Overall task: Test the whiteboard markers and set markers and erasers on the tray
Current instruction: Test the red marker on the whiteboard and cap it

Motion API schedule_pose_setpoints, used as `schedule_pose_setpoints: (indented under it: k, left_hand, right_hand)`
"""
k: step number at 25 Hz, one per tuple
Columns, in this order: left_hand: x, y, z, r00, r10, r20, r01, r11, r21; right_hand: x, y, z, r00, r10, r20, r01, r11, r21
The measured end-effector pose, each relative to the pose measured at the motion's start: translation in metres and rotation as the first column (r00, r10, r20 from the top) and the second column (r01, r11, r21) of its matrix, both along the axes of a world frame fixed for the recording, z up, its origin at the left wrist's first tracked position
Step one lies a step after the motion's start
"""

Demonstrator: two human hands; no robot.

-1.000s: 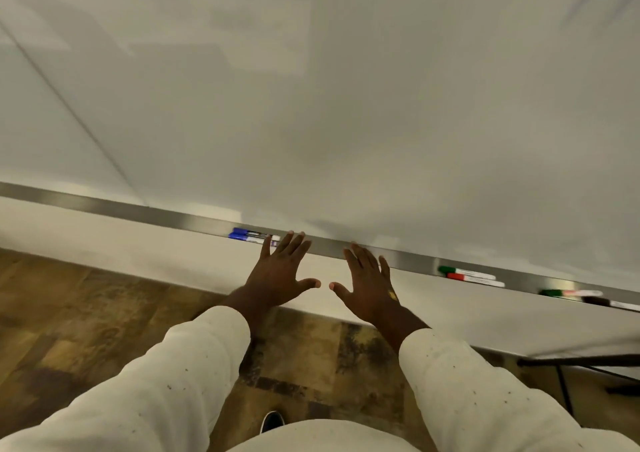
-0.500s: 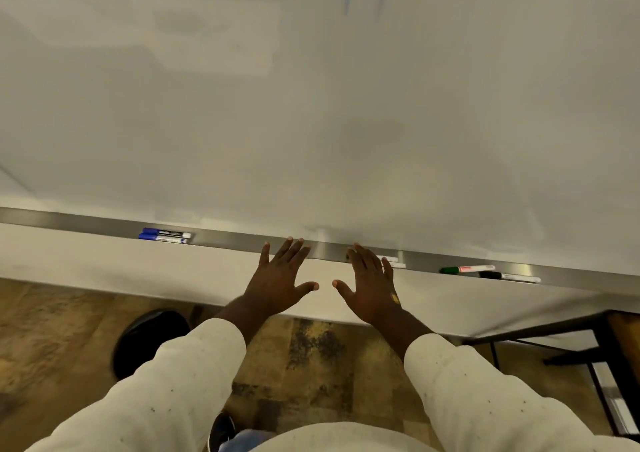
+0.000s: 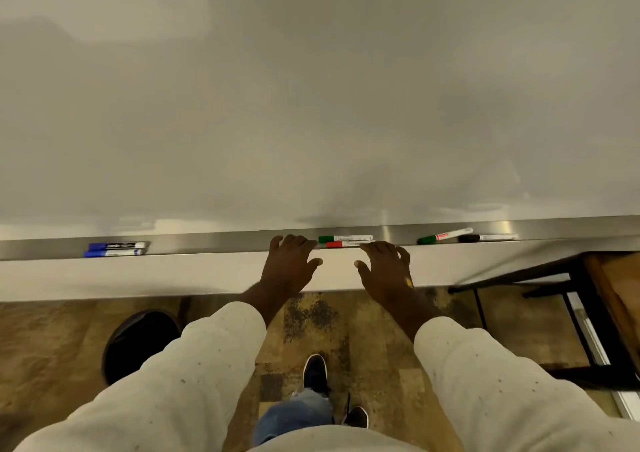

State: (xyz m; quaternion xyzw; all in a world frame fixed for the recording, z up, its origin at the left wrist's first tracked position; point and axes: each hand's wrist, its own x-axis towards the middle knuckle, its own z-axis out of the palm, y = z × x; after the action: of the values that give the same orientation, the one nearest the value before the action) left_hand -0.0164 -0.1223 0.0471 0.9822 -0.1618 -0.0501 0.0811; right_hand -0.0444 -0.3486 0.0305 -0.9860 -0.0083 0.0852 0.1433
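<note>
A metal tray (image 3: 225,242) runs along the foot of the whiteboard (image 3: 311,105). Two blue markers (image 3: 116,249) lie on it at the left. A green-capped marker (image 3: 344,238) and a red-capped marker (image 3: 346,244) lie at the middle. Further right rest another green marker (image 3: 443,236) and a black marker (image 3: 486,238). My left hand (image 3: 289,264) is spread, fingertips at the tray's edge left of the green and red pair. My right hand (image 3: 384,271) is spread too, fingertips touching the red marker's end. Neither hand holds anything. No eraser is visible.
A dark-framed wooden table (image 3: 595,313) stands at the right, close to the wall. A round black object (image 3: 138,344) sits on the patterned floor at the left. My feet (image 3: 315,372) are below, near the wall.
My view and body have shifted right along the board. The blue markers now sit far left and the green and red pair lies between my fingertips. Both hands stay spread.
</note>
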Motion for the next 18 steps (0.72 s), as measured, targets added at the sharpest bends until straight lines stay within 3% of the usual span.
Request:
schedule_pose_setpoints:
  k: [8,18]
  left_hand:
    - [0.038,-0.031,-0.036,0.999,-0.013,-0.041,0.013,1.000,0.014]
    - [0.047,-0.043,-0.050,0.993,0.070,-0.092,-0.083,0.986,-0.146]
  right_hand:
    - [0.032,-0.011,-0.014,0.978,-0.202,-0.058,0.201,0.979,-0.022]
    - [0.050,-0.006,-0.028,0.971,-0.226,-0.082,0.230,0.972,0.044]
